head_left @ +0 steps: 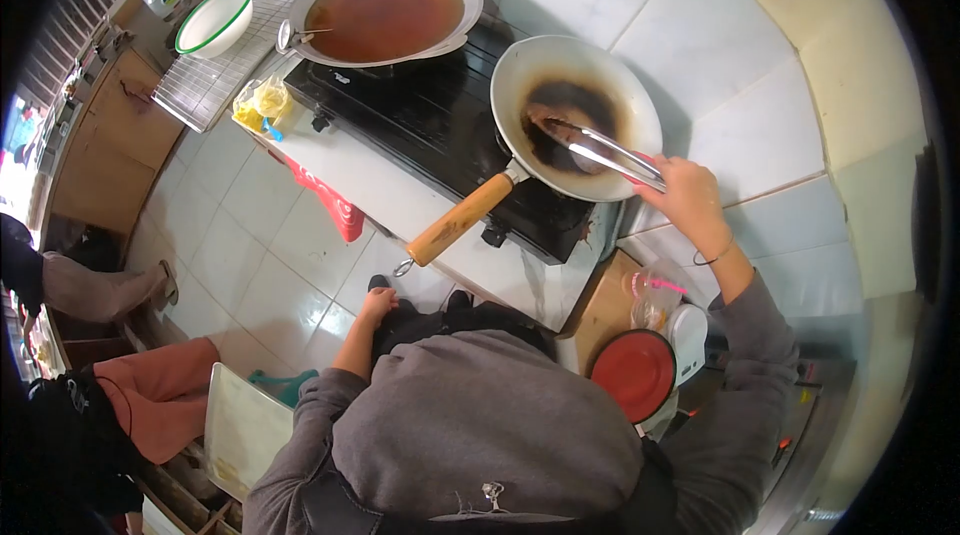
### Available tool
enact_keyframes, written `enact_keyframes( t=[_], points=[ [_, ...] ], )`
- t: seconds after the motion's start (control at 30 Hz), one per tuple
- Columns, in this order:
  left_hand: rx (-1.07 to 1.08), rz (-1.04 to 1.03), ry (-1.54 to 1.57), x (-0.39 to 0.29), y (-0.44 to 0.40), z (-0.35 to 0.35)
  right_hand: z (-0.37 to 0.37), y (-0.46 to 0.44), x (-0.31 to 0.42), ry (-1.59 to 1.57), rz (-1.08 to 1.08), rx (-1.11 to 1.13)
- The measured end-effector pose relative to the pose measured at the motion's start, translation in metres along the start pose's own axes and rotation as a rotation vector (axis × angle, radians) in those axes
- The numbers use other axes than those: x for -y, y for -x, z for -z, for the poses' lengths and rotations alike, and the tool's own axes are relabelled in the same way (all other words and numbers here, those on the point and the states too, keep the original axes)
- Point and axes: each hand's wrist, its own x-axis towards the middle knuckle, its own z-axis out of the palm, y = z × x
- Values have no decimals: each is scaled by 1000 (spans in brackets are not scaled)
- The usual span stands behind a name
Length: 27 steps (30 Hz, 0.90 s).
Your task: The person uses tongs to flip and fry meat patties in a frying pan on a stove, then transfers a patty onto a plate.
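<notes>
My right hand (686, 197) is closed around the red-gripped handle end of a pair of metal tongs (600, 147). The tongs reach into a white wok (633, 100) with a wooden handle (462, 219), standing on the black gas stove (400, 125). Their tips touch a brownish piece of food (545, 117) in the dark, browned bottom of the wok; whether they grip it is hard to make out. My left hand (378, 303) hangs low in front of my body, off the counter, fingers loosely curled, with nothing visible in it.
A wide metal pan (472, 0) of reddish-brown liquid sits on the other burner. Beyond it are a wire rack (190, 85) and a green-rimmed bowl (215, 23). A red round lid (634, 375) lies at my right. Two other people stand at left, near a pale tray (245, 425).
</notes>
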Motion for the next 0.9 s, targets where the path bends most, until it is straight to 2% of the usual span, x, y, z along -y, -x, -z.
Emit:
enact_keyframes(
  t=[0.07, 0.17, 0.37, 0.47, 0.57, 0.77, 0.9],
  points=[
    [-7, -1, 9, 3, 0, 0, 4, -1, -13, -154, -94, 41],
    [-10, -7, 30, 1, 3, 0, 12, -5, -28, -569, -432, 203],
    [-41, 3, -3, 6, -7, -3, 5, -14, -52, -789, -655, 250],
    [-47, 6, 7, -6, 8, -4, 5, -19, -48, -810, -661, 284],
    [-30, -2, -10, 0, 2, 0, 5, -23, -45, -647, -503, 341],
    [-30, 23, -1, 6, -4, 3, -12, -44, -45, -614, -518, 291],
    [-27, 18, 24, 2, 0, 2, -26, -61, -54, -766, -611, 297]
  ],
)
